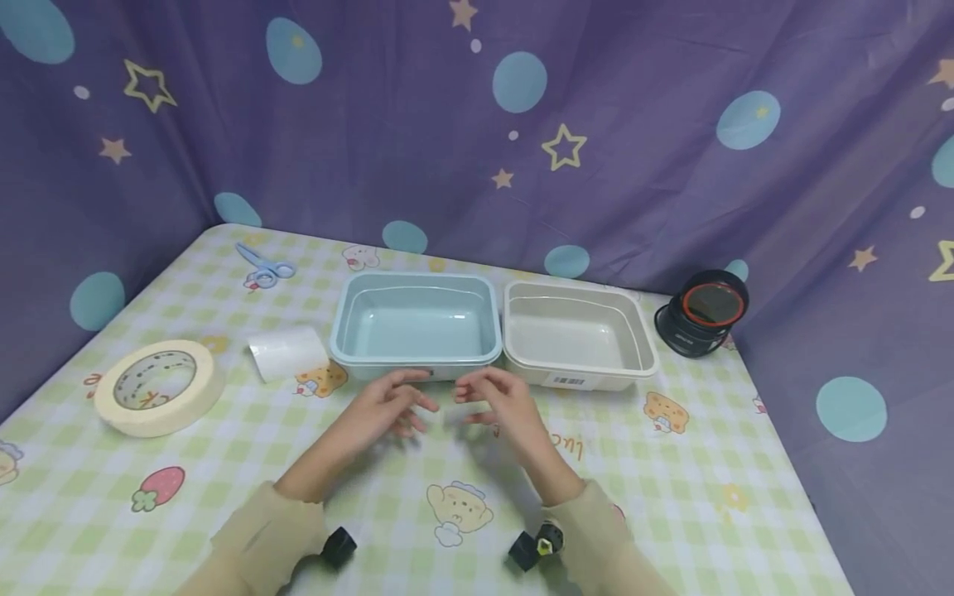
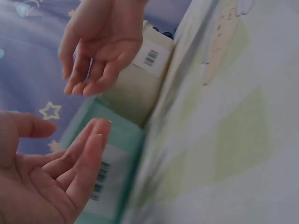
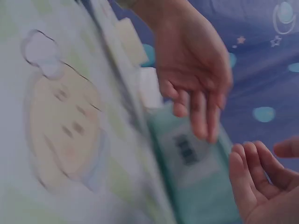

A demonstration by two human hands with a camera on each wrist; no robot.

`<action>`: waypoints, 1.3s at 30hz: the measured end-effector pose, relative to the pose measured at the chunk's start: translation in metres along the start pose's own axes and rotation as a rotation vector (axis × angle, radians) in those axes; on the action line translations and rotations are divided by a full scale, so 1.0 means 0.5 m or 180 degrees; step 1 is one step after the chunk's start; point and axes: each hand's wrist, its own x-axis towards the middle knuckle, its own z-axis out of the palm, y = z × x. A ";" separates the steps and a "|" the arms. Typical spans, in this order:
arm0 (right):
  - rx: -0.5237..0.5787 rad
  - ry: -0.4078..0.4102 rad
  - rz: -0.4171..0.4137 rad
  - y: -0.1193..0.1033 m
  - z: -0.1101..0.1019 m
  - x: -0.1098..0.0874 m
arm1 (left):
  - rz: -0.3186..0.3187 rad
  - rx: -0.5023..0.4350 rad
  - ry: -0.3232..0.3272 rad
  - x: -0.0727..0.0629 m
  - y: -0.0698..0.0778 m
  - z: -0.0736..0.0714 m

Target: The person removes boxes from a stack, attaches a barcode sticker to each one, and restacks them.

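Note:
Both bare hands hover in front of the bins, palms turned toward each other with a gap between them. The left hand (image 1: 383, 406) has relaxed, slightly bent fingers and holds nothing; it is nearest the front wall of the light-blue plastic bin (image 1: 416, 331). Facing it, the right hand (image 1: 510, 410) is likewise loosely bent and bare, near where the blue bin meets the cream plastic bin (image 1: 581, 341). Both bins show only their bare insides. In the left wrist view, a barcode label (image 2: 100, 182) on the blue bin appears behind the left fingers.
A roll of masking tape (image 1: 207, 393) lies at the left, with a white roll (image 1: 286, 352) beside the blue bin. Light-blue scissors (image 1: 268, 269) lie farther back. A black round device with an orange ring (image 1: 681, 331) stands right of the cream bin. A purple curtain (image 1: 417, 157) hangs behind.

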 end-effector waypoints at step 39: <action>-0.1701 0.1596 0.0316 -0.044 -0.391 0.004 | 0.0248 0.1345 0.0579 -0.021 0.026 -0.179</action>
